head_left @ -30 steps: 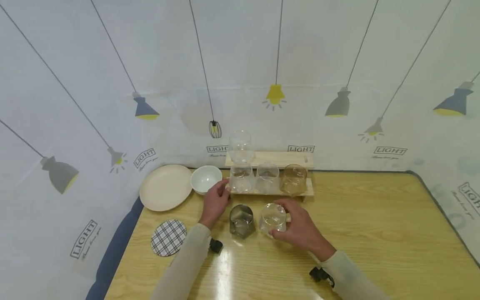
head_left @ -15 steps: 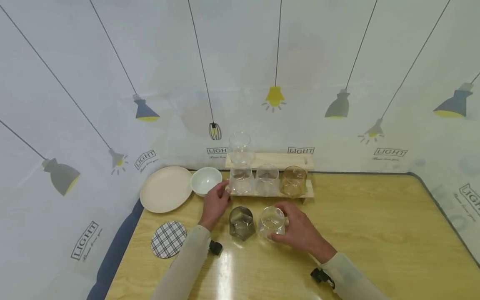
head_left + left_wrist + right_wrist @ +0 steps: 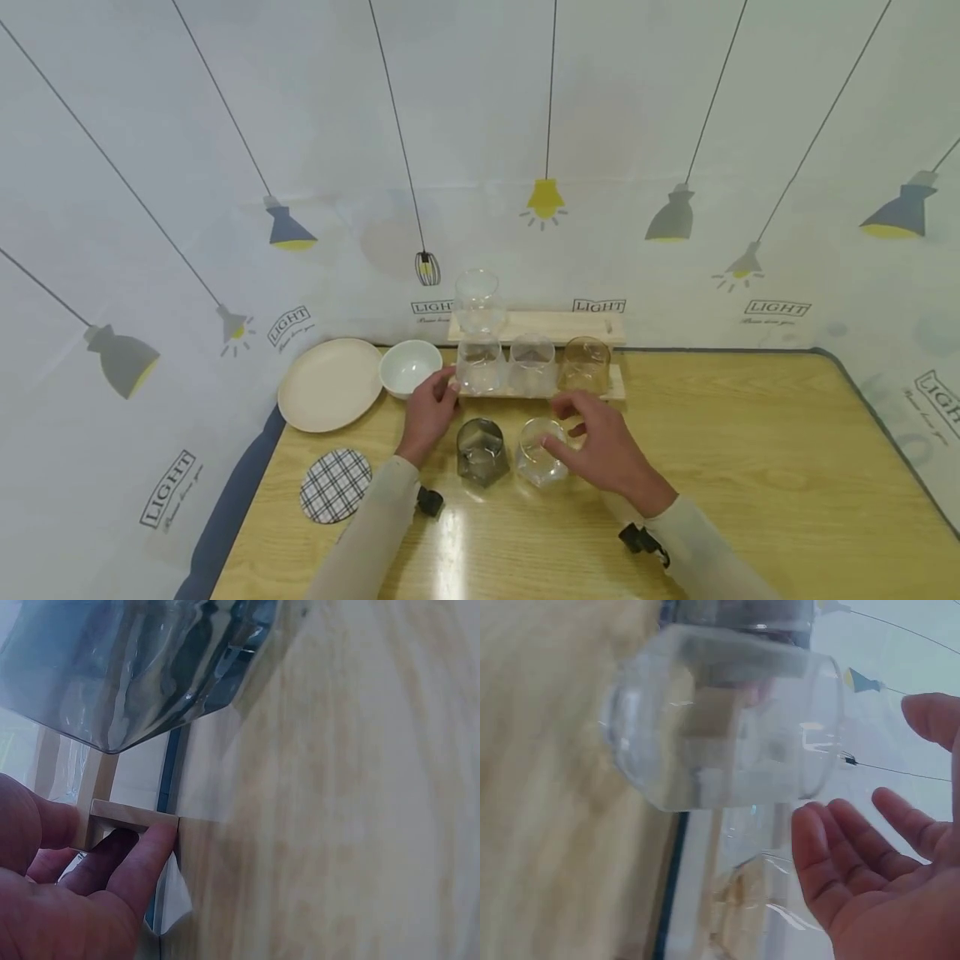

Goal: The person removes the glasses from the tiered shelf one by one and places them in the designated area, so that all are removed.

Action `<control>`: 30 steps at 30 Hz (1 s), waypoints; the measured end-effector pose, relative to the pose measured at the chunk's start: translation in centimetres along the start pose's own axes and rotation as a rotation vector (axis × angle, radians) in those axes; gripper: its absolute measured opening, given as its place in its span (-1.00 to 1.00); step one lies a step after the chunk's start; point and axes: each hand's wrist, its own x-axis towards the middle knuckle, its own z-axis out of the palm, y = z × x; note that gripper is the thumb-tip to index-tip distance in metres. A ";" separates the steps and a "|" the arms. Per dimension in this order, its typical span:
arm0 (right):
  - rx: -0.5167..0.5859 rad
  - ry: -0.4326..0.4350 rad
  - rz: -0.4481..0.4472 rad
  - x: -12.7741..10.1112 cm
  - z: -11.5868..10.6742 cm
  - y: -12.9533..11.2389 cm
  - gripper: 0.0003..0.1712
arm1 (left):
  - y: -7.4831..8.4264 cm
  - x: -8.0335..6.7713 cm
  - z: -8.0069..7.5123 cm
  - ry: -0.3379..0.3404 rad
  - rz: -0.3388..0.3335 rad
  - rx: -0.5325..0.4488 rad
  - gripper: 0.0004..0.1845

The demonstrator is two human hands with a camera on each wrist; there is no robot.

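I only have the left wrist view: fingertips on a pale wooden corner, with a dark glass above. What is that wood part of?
Observer: It is the left end of a pale two-tier wooden rack at the back of the table. The left hand pinches its lower shelf.
Operator: Is anything on the rack?
Observer: Three glasses stand on the lower shelf, the rightmost an amber glass. One clear glass stands on the upper shelf.
Operator: And the other hand?
Observer: The right hand is spread open beside a clear round glass standing on the table. The right wrist view shows a gap between them.
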 end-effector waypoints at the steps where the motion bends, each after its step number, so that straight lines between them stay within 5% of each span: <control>1: 0.005 0.018 -0.026 0.3 -0.1 -0.1 -0.50 | 0.0 0.0 0.0 -0.001 -0.002 -0.002 -0.60; 10: 0.083 0.099 -0.148 3.0 -0.8 -1.6 -0.59 | 0.2 -0.3 -0.1 -0.003 -0.023 -0.006 -0.60; 19: 0.048 0.128 -0.213 6.8 -1.0 -2.6 -0.57 | 0.2 0.2 0.0 -0.010 -0.022 -0.005 -0.59; 30: 0.075 0.071 -0.054 11.9 -1.0 -3.7 -0.48 | 0.3 -0.2 -0.1 -0.014 -0.036 -0.047 -0.60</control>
